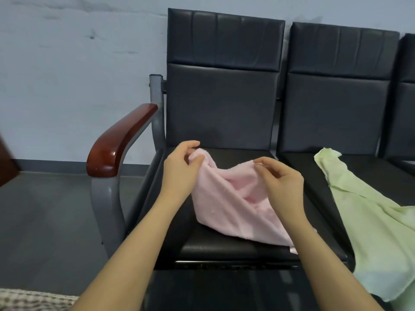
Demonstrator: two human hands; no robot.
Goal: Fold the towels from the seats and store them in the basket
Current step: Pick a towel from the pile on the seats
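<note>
Left hand [179,167] and right hand [281,182] each pinch a far corner of the pink towel [231,209], lifted off the left seat [224,248]. Green towel [368,221] sprawls over the right seat [363,167].

The towel [235,198] on the left seat [224,250] was plain pale pink; the one [370,221] on the neighbouring seat was pale green. Both seats were black, their backrests [224,86] dark grey with stitched panels. The armrest [116,142] was glossy reddish-brown, the frame [105,209] grey, the wall [78,75] whitish-blue.
</note>
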